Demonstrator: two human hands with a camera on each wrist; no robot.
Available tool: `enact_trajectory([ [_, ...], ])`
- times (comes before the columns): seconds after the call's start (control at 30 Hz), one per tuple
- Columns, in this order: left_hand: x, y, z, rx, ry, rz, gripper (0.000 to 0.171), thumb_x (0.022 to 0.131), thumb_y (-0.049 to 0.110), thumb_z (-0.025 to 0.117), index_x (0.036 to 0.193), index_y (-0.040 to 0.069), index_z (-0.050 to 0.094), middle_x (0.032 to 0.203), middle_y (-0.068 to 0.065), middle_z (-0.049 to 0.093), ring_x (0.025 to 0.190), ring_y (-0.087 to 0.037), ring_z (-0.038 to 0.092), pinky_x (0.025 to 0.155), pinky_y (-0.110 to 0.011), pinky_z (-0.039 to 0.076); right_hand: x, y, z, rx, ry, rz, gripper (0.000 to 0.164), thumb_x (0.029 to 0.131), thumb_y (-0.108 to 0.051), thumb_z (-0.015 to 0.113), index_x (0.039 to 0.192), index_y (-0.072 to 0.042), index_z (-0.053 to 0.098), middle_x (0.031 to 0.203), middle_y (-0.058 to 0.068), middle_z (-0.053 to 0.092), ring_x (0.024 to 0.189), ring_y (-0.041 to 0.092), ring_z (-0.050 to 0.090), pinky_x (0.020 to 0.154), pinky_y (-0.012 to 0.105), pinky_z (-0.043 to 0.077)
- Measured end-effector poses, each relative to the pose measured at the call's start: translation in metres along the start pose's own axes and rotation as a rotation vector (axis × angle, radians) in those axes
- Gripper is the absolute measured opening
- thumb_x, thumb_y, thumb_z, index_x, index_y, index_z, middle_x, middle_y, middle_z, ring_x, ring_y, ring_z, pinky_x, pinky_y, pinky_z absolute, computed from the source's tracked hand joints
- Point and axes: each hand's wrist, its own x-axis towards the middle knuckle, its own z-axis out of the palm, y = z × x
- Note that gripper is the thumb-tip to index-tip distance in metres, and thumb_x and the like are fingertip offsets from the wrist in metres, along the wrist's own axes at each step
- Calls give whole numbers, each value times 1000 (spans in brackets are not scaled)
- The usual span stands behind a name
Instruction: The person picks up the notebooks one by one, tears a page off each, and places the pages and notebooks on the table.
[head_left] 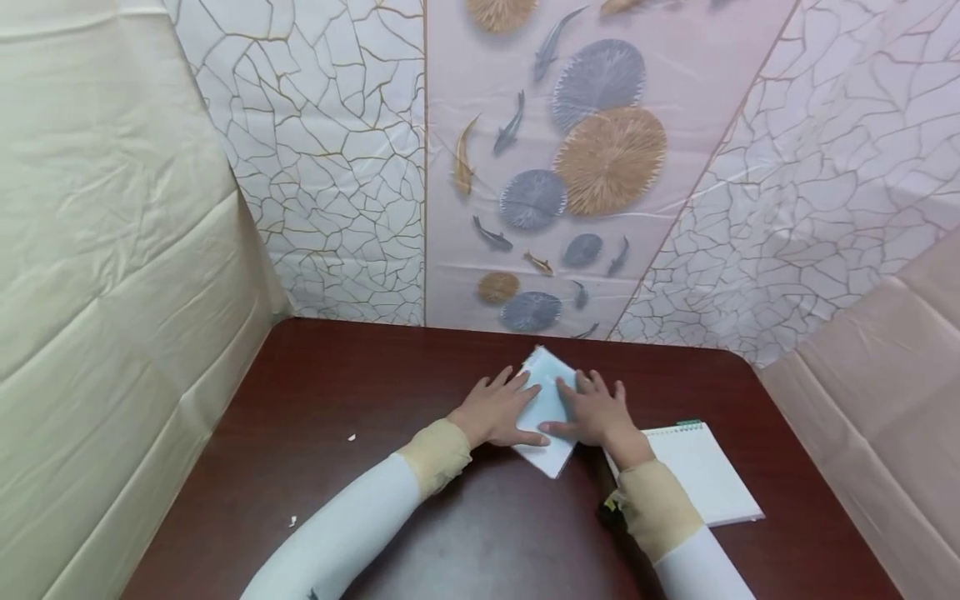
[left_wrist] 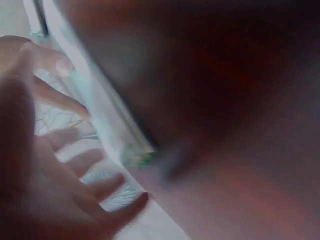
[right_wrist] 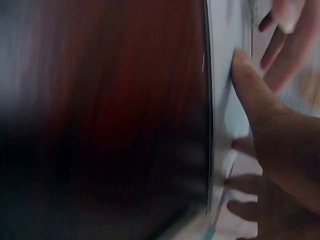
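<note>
A small notebook with a pale blue and white face (head_left: 553, 407) lies slantwise on the dark red table. My left hand (head_left: 495, 410) rests on its left side, fingers spread and thumb reaching over the lower part. From the other side my right hand (head_left: 596, 410) lies on its right edge, fingers also spread, its thumb pointing at the left thumb. In the right wrist view the thumb (right_wrist: 250, 80) lies along the notebook's face (right_wrist: 225, 100). The left wrist view is blurred; there the notebook (left_wrist: 100, 100) shows edge-on beside the spread fingers (left_wrist: 107, 187).
A white spiral notebook (head_left: 712, 479) with a green-marked binding lies to the right, partly behind the right forearm. Beneath that forearm a dark object with a yellow-green mark (head_left: 611, 507) shows. Two white scraps, one nearer the middle (head_left: 352, 437) and another (head_left: 292, 522), lie left.
</note>
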Motion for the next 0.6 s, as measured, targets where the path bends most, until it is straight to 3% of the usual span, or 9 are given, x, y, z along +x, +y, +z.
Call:
enact_trajectory([
  [0.2,-46,-11,5,-77,-12,-69,101,82,75,65,161,20,32,169,-9,19,153,-37,15,115,-61,34,-5,-42,-2,-13,-4,-189,101,81,-77,63,159,-21,35,166,20,26,150,45,17,113,76,19],
  [0.37,-89,-12,7,-114,-20,-146,114,77,75,71,161,11,29,169,-16,16,153,-38,11,117,-61,30,-7,-70,0,-3,-16,-319,104,78,-78,65,160,-23,33,168,16,21,151,42,17,116,71,21],
  [0.6,-133,-7,13,-20,6,-266,116,74,78,70,158,7,34,166,-21,22,152,-40,13,116,-57,35,-4,-98,2,93,-58,-448,105,78,-75,69,161,-25,30,170,12,11,153,38,9,118,68,21],
])
